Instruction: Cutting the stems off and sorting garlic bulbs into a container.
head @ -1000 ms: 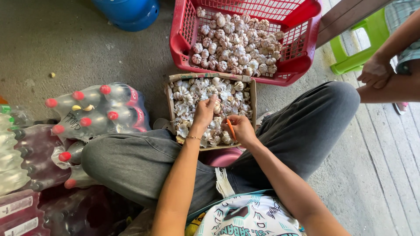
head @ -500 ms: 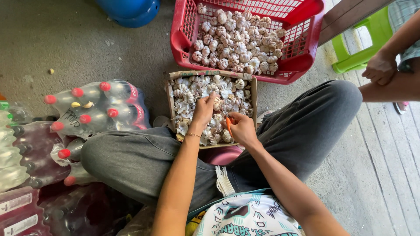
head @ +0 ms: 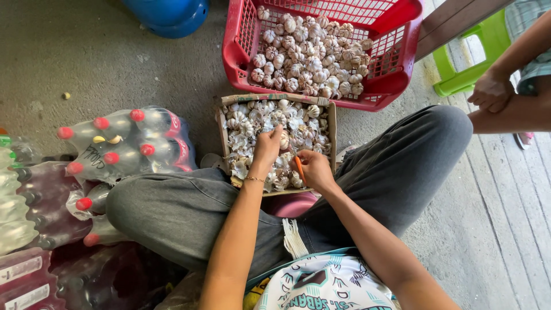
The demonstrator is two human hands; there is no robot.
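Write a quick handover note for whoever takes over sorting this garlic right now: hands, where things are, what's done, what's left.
Left hand: fingers on a garlic bulb in the cardboard box at the knees.
Right hand: shut on a small orange tool over the same box.
Red basket beyond the box: a heap of whole bulbs.
Done: cannot tell how many bulbs are finished.
Left: the box is full of bulbs and loose skins.
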